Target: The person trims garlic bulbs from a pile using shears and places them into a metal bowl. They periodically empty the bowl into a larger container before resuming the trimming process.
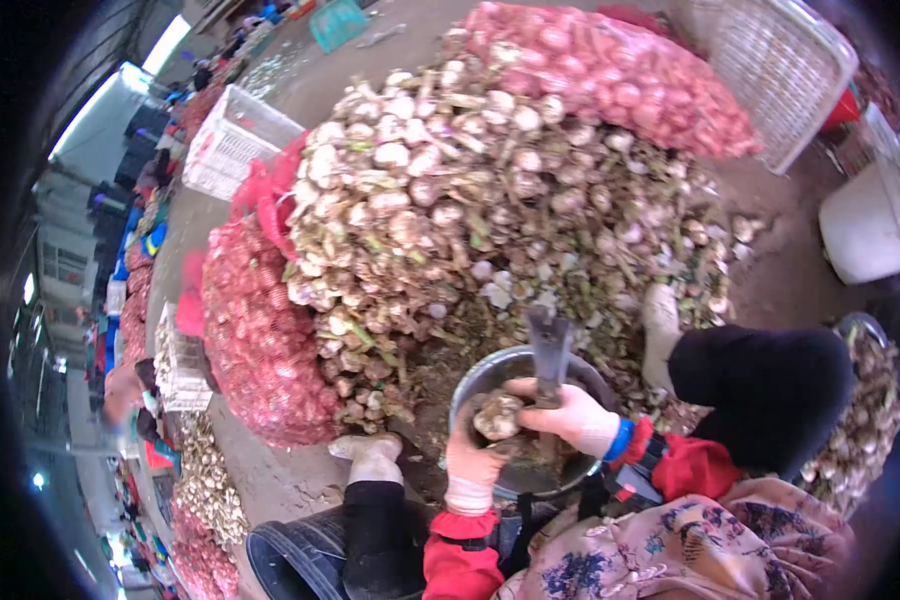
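Note:
My left hand (pixel 473 462), in a pale glove, is closed around a whitish garlic bulb (pixel 497 416). Beside it, my right hand (pixel 578 420), also gloved, has its fingers wrapped around the lower part of a grey metal blade-like tool (pixel 550 350). The tool points up and away from me; its exact kind does not show clearly. Right-hand fingertips reach to the bulb's edge. Both hands are over a round metal basin (pixel 460 398) between my legs, its contents largely hidden. A large heap of garlic with stems (pixel 440 190) lies just beyond the basin.
Red mesh sacks full of garlic lie left (pixel 260 340) and behind the heap (pixel 610 70). White plastic crates stand at the left (pixel 235 145) and upper right (pixel 770 70). A white bucket (pixel 870 230) is at right. Other people and garlic piles line the far left.

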Demonstrator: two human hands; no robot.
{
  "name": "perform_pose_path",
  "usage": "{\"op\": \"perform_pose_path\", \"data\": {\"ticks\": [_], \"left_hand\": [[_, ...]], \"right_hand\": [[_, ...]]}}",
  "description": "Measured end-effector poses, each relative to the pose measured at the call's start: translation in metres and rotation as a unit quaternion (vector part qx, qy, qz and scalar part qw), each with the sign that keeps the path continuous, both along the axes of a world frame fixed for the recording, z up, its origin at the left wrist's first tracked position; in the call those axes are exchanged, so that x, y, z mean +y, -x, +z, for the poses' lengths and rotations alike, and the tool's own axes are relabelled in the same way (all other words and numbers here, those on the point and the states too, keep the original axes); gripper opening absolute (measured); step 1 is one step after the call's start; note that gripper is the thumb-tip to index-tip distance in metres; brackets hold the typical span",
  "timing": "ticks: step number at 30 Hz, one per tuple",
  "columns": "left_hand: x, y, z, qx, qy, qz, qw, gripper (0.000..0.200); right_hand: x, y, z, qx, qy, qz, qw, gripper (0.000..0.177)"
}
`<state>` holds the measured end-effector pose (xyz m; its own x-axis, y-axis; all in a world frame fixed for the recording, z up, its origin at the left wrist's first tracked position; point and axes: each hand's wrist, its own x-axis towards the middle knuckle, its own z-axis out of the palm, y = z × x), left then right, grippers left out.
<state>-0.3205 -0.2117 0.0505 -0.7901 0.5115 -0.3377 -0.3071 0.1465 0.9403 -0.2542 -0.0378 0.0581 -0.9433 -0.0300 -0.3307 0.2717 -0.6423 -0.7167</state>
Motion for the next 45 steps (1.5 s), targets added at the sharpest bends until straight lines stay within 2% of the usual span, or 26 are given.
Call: {"op": "perform_pose_path", "data": {"ticks": [3, 4, 5, 6, 7, 9, 11, 17, 20, 22, 23, 24, 25, 26, 27, 28, 30, 31, 32, 33, 35, 36, 38, 40, 44, 45], "left_hand": [[-0.012, -0.017, -0.005, 0.048, -0.022, 0.04, 0.998, 0.077], [-0.013, -0.02, -0.004, 0.082, -0.022, 0.045, 0.995, 0.079], [-0.014, -0.023, -0.002, 0.045, -0.061, 0.067, 0.995, 0.078], [-0.014, -0.025, 0.002, 0.007, -0.1, 0.087, 0.991, 0.077], [-0.015, -0.028, 0.009, -0.05, -0.113, 0.1, 0.987, 0.078], [-0.031, -0.025, -0.011, 0.114, -0.027, 0.009, 0.993, 0.079], [-0.027, -0.029, -0.005, 0.173, -0.01, -0.061, 0.983, 0.077], [-0.015, -0.038, 0.009, 0.016, -0.054, 0.005, 0.998, 0.051], [-0.011, -0.049, 0.008, -0.078, -0.108, 0.076, 0.988, 0.055], [-0.013, -0.052, 0.001, -0.071, -0.098, 0.093, 0.988, 0.065], [-0.013, -0.052, 0.001, 0.122, 0.045, 0.036, 0.991, 0.065], [-0.006, -0.051, 0.012, 0.307, 0.184, -0.025, 0.933, 0.065], [0.0, -0.066, 0.03, 0.221, 0.108, 0.02, 0.969, 0.073], [-0.002, -0.071, 0.033, 0.243, 0.072, 0.038, 0.967, 0.077], [-0.003, -0.076, 0.037, 0.265, 0.036, 0.054, 0.962, 0.081], [0.002, -0.073, 0.043, 0.241, 0.042, 0.103, 0.964, 0.08], [-0.002, -0.056, 0.032, 0.171, 0.007, 0.175, 0.97, 0.07], [-0.011, -0.043, 0.016, 0.126, -0.031, 0.199, 0.971, 0.062], [-0.009, -0.036, 0.02, 0.209, -0.014, 0.174, 0.962, 0.055], [-0.009, -0.028, 0.026, 0.156, -0.028, 0.169, 0.973, 0.047], [0.0, -0.017, 0.033, 0.08, -0.177, 0.174, 0.965, 0.033], [0.005, -0.009, 0.038, -0.009, -0.322, 0.142, 0.936, 0.026], [0.019, -0.017, 0.046, -0.02, -0.333, 0.2, 0.921, 0.013], [0.025, -0.02, 0.049, -0.217, -0.327, 0.298, 0.87, 0.01], [0.049, -0.025, 0.055, -0.191, -0.347, 0.334, 0.855, 0.013], [0.044, -0.025, 0.053, -0.197, -0.426, 0.28, 0.838, 0.016]], "right_hand": [[0.002, -0.008, 0.009, 0.016, 0.005, 0.007, 1.0, 0.045], [0.009, -0.016, 0.017, -0.04, -0.05, 0.033, 0.997, 0.038], [0.013, -0.017, 0.008, 0.009, -0.248, 0.052, 0.967, 0.034], [0.016, -0.019, 0.003, 0.057, -0.436, 0.068, 0.895, 0.029], [0.015, -0.024, 0.0, 0.055, -0.436, 0.065, 0.896, 0.029], [0.014, -0.028, 0.009, 0.12, -0.59, 0.137, 0.787, 0.038], [0.008, -0.031, 0.005, 0.122, -0.602, 0.16, 0.773, 0.038], [-0.002, -0.03, -0.003, 0.102, -0.63, 0.204, 0.742, 0.036], [-0.003, -0.028, -0.012, 0.099, -0.641, 0.203, 0.733, 0.03], [-0.003, -0.026, -0.021, 0.098, -0.642, 0.203, 0.733, 0.024], [-0.002, -0.025, -0.031, 0.081, -0.637, 0.204, 0.739, 0.024], [0.001, -0.025, -0.042, 0.063, -0.632, 0.204, 0.745, 0.024], [0.017, -0.028, -0.053, -0.064, -0.585, 0.142, 0.796, 0.024], [0.036, -0.031, -0.067, -0.188, -0.519, 0.074, 0.831, 0.025], [0.046, -0.029, -0.091, -0.223, -0.499, 0.013, 0.837, 0.025], [0.052, -0.023, -0.107, -0.256, -0.481, -0.045, 0.837, 0.026], [0.037, -0.012, -0.088, -0.144, -0.488, -0.142, 0.849, 0.025], [0.032, -0.014, -0.072, -0.1, -0.471, -0.108, 0.87, 0.022], [0.022, -0.016, -0.058, -0.027, -0.507, -0.127, 0.852, 0.018], [0.015, -0.02, -0.049, 0.035, -0.496, -0.125, 0.859, 0.016], [0.001, -0.025, -0.04, 0.116, -0.501, -0.097, 0.852, 0.014], [-0.004, -0.023, -0.036, 0.137, -0.518, -0.069, 0.842, 0.014], [-0.008, -0.02, -0.025, 0.132, -0.521, -0.013, 0.843, 0.02], [-0.009, -0.013, -0.02, 0.153, -0.49, -0.027, 0.858, 0.023], [-0.007, -0.005, -0.047, 0.124, -0.46, -0.026, 0.879, 0.026], [-0.009, -0.007, -0.081, 0.021, -0.452, 0.006, 0.892, 0.026]]}}
